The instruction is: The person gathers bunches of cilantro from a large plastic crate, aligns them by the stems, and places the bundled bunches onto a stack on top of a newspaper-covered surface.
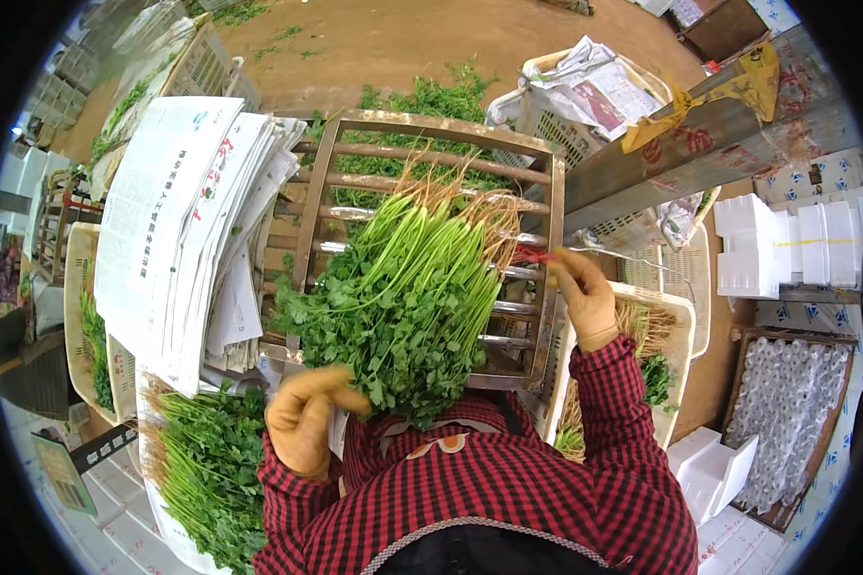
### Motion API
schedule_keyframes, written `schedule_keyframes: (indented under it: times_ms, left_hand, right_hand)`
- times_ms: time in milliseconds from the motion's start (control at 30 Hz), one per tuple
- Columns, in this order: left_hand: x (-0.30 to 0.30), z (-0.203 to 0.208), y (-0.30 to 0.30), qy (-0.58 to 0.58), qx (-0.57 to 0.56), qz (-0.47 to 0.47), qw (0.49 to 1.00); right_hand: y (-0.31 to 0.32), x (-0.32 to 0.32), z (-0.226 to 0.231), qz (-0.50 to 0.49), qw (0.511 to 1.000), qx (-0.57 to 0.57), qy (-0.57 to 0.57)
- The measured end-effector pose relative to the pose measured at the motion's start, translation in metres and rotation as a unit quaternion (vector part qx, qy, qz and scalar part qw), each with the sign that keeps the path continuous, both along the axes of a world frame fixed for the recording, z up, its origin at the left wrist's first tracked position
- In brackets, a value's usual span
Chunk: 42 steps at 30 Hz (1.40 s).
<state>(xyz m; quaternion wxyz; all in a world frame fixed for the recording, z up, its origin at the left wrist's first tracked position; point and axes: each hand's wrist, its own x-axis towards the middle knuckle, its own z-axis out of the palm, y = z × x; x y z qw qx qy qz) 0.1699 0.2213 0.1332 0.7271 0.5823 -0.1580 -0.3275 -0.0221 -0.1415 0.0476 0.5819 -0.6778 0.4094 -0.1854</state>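
Note:
A large bunch of green herbs with roots [403, 297], like coriander, lies on a slatted metal rack [331, 163]. Its leaves face me and its brown roots point away. My right hand [588, 299], in a tan glove, pinches a thin red tie [530, 256] beside the root end, at the rack's right edge. My left hand [307, 419], gloved alike, is near the lower left of the leaves. Its index finger stretches toward them while the other fingers curl loosely, with nothing seen in them. Whether that fingertip touches the leaves is unclear.
A thick stack of newspapers [168, 225] leans left of the rack. More herbs [216, 470] lie at the lower left. A cream crate [683, 321] with rooted bunches stands right, and a paper-lined crate [662, 91] farther back. A metal beam [642, 177] slants across the upper right.

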Motion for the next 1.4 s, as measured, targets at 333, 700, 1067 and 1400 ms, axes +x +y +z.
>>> schedule_keyframes:
  times_ms: [333,700,1067,1400]
  left_hand:
    - [0.032,-0.116,-0.055,-0.433,0.415,-0.172,0.781]
    - [-0.036,-0.128,0.038,-0.353,0.321,0.056,0.877]
    - [-0.05,-0.139,0.052,-0.339,0.365,0.07,0.864]
    - [-0.049,-0.148,0.062,-0.117,0.243,0.269,0.924]
  right_hand:
    - [0.071,0.035,-0.058,0.202,0.973,0.0,0.109]
    - [0.075,0.02,-0.038,0.068,0.968,0.242,-0.016]
    - [0.069,0.042,0.025,0.159,0.898,-0.403,0.079]
    - [0.103,0.123,-0.003,0.426,0.755,-0.428,0.258]
